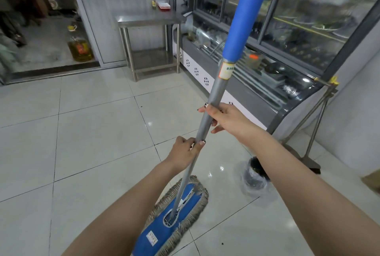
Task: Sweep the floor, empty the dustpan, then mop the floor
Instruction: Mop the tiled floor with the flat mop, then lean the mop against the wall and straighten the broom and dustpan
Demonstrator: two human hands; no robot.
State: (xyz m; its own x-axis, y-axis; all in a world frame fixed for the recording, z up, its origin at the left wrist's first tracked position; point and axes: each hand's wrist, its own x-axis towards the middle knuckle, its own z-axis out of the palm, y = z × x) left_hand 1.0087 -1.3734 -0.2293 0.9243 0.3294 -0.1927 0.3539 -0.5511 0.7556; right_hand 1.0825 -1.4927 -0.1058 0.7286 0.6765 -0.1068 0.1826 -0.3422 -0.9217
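While both our hands are wrapped round the grey pole of the mop [202, 126], we judge the mopping step to be the one in hand. Our left hand [184, 150] is closed on the pole lower down, and our right hand [223, 117] grips it just above, below the blue foam sleeve. The mop head [164, 233], a flat blue pad with a grey fringe, lies flat on the pale tiled floor [82, 142] close to our feet.

To do this well, we should keep the pad flat so the whole fringe drags, and push in long overlapping lanes along the tile lines. The small black bin [255, 175] in its clear liner stands just beside the pad on the right, so we steer round it or shift it first. Behind it a broom and dustpan [308, 161] lean by the wall, well apart from the mop. A few dark specks show on the tiles ahead and near the pad; those lanes deserve a second pass. Under the steel worktop [148, 19] and along the display chiller [257, 83] we would angle the pole low to reach the edges.
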